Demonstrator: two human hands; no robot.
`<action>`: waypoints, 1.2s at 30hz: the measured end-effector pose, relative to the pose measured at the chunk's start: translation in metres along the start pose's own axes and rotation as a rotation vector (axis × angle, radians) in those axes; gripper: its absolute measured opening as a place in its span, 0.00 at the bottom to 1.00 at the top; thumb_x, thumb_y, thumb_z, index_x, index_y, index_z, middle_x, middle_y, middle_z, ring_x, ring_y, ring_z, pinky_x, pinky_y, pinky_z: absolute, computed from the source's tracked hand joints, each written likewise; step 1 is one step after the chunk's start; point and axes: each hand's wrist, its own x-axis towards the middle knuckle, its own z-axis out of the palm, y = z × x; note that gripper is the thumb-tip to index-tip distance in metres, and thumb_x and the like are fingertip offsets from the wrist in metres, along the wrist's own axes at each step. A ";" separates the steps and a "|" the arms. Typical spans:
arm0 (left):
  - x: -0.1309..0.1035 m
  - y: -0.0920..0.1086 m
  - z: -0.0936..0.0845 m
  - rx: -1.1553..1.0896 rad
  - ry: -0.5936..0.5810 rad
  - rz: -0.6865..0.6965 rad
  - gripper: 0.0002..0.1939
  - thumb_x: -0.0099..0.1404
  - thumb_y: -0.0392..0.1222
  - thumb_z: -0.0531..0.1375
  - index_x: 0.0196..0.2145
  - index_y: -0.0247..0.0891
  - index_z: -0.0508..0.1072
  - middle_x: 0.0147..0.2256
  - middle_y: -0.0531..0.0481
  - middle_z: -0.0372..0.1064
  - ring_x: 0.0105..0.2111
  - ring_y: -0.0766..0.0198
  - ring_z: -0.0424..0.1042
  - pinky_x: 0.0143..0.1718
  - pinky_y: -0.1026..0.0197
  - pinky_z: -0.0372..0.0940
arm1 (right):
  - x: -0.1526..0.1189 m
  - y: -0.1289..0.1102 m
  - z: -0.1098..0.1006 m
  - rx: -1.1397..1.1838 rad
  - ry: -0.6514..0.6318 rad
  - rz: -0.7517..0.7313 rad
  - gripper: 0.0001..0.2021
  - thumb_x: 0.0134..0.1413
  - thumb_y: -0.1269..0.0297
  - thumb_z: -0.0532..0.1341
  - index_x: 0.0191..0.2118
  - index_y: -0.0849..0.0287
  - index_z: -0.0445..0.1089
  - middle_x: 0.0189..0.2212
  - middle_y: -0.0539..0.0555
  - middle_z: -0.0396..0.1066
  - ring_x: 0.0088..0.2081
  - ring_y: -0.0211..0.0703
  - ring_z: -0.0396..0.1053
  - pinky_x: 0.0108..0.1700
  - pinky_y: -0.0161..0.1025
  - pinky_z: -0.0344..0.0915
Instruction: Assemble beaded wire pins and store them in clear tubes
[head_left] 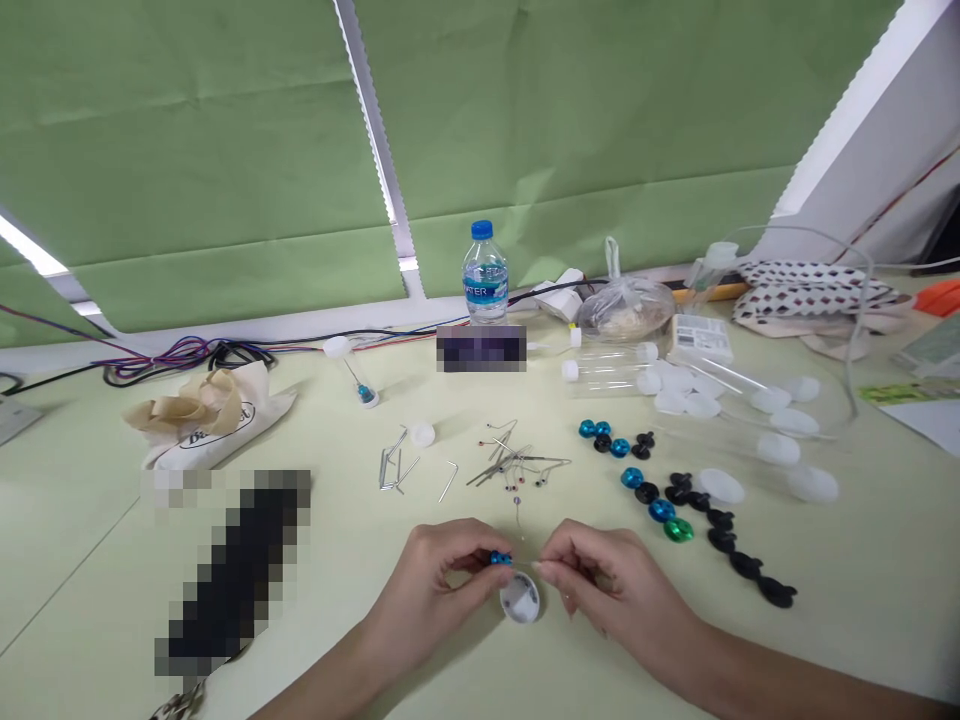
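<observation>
Near table edge, hands (517,575) pinching blue bead (500,558)

The left hand's (439,575) fingers are covering most of a small blue bead (500,558), and what the right hand (592,575) is pinching is too thin to make out. A white cap (520,598) is lying partly under both. Two blurred patches (232,570) (481,348) are masking things on the counter (337,600). Both forearms are running off the bottom edge.
</observation>
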 end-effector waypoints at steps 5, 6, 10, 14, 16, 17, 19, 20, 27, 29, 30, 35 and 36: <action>-0.005 0.004 0.001 0.168 -0.039 0.130 0.09 0.65 0.38 0.54 0.38 0.40 0.75 0.35 0.46 0.73 0.33 0.62 0.71 0.34 0.64 0.66 | 0.001 -0.003 0.003 0.419 -0.122 0.270 0.17 0.54 0.49 0.59 0.29 0.60 0.63 0.16 0.44 0.62 0.14 0.28 0.52 0.15 0.26 0.50; -0.006 0.004 0.001 0.183 -0.041 0.172 0.10 0.66 0.37 0.53 0.38 0.40 0.75 0.36 0.46 0.73 0.34 0.62 0.71 0.35 0.63 0.66 | 0.001 -0.004 0.003 0.456 -0.131 0.291 0.18 0.53 0.48 0.60 0.28 0.60 0.62 0.15 0.44 0.62 0.13 0.27 0.51 0.14 0.26 0.49; -0.008 0.003 0.002 0.177 -0.017 0.244 0.10 0.65 0.34 0.53 0.38 0.40 0.75 0.37 0.45 0.73 0.36 0.61 0.72 0.37 0.64 0.65 | 0.002 -0.007 0.004 0.515 -0.151 0.287 0.17 0.52 0.50 0.61 0.28 0.61 0.63 0.15 0.44 0.63 0.13 0.26 0.51 0.14 0.25 0.48; -0.005 0.004 -0.001 0.068 0.037 0.141 0.08 0.64 0.36 0.56 0.33 0.39 0.76 0.33 0.47 0.73 0.32 0.62 0.71 0.34 0.64 0.65 | 0.000 -0.013 -0.002 0.350 -0.121 0.107 0.14 0.60 0.54 0.55 0.40 0.60 0.66 0.23 0.48 0.66 0.19 0.31 0.61 0.20 0.28 0.57; -0.002 0.003 -0.003 -0.035 0.062 0.042 0.07 0.63 0.39 0.58 0.32 0.37 0.76 0.30 0.47 0.73 0.30 0.63 0.71 0.31 0.64 0.65 | -0.002 -0.014 -0.007 0.061 -0.048 -0.110 0.14 0.61 0.56 0.55 0.48 0.58 0.64 0.30 0.52 0.69 0.27 0.36 0.66 0.27 0.33 0.63; 0.000 0.002 -0.004 -0.092 0.073 -0.006 0.07 0.63 0.41 0.58 0.32 0.37 0.75 0.29 0.47 0.73 0.29 0.63 0.70 0.30 0.64 0.65 | -0.004 -0.013 -0.009 -0.130 0.004 -0.242 0.15 0.60 0.58 0.57 0.50 0.58 0.63 0.32 0.53 0.70 0.30 0.39 0.67 0.30 0.36 0.64; 0.003 0.001 -0.005 -0.190 0.090 -0.076 0.08 0.62 0.42 0.60 0.32 0.36 0.75 0.27 0.47 0.72 0.28 0.63 0.70 0.30 0.63 0.65 | -0.005 -0.010 -0.012 -0.499 0.096 -0.472 0.13 0.60 0.62 0.57 0.49 0.60 0.64 0.31 0.55 0.71 0.30 0.42 0.67 0.31 0.39 0.63; 0.004 0.000 -0.005 -0.219 0.091 -0.094 0.08 0.61 0.43 0.60 0.32 0.35 0.75 0.27 0.47 0.72 0.28 0.63 0.70 0.31 0.63 0.65 | -0.006 -0.009 -0.013 -0.637 0.127 -0.549 0.10 0.60 0.64 0.57 0.46 0.62 0.66 0.28 0.54 0.71 0.28 0.42 0.66 0.30 0.39 0.62; 0.001 0.001 0.001 -0.231 0.065 -0.098 0.09 0.61 0.44 0.60 0.31 0.35 0.76 0.29 0.47 0.73 0.30 0.62 0.71 0.33 0.61 0.65 | -0.004 -0.006 -0.008 -0.695 0.110 -0.450 0.12 0.64 0.67 0.49 0.30 0.59 0.66 0.21 0.52 0.68 0.23 0.40 0.63 0.27 0.39 0.57; 0.000 0.001 0.002 -0.179 0.063 -0.073 0.10 0.62 0.44 0.59 0.31 0.36 0.76 0.29 0.47 0.73 0.30 0.62 0.71 0.32 0.62 0.64 | -0.002 -0.009 -0.006 -0.410 0.039 -0.219 0.14 0.65 0.61 0.48 0.29 0.58 0.63 0.19 0.50 0.66 0.22 0.38 0.63 0.25 0.36 0.58; 0.000 0.002 0.002 -0.150 0.063 -0.063 0.09 0.62 0.44 0.59 0.31 0.36 0.76 0.29 0.47 0.73 0.30 0.62 0.70 0.32 0.62 0.64 | -0.001 -0.010 -0.005 -0.226 -0.004 -0.090 0.15 0.65 0.58 0.48 0.28 0.58 0.62 0.18 0.49 0.65 0.21 0.37 0.63 0.24 0.34 0.59; -0.001 0.003 0.002 -0.068 0.080 -0.050 0.08 0.62 0.42 0.58 0.31 0.37 0.76 0.29 0.47 0.73 0.29 0.62 0.70 0.32 0.63 0.64 | 0.004 -0.009 -0.001 0.315 -0.126 0.235 0.19 0.61 0.48 0.51 0.28 0.59 0.62 0.15 0.46 0.63 0.16 0.32 0.58 0.19 0.29 0.57; 0.000 0.004 0.001 -0.068 0.079 -0.053 0.08 0.62 0.42 0.58 0.31 0.37 0.76 0.28 0.47 0.73 0.29 0.62 0.70 0.31 0.63 0.64 | 0.005 -0.008 -0.002 0.279 -0.115 0.225 0.19 0.61 0.49 0.51 0.29 0.59 0.63 0.15 0.46 0.63 0.16 0.32 0.59 0.19 0.30 0.58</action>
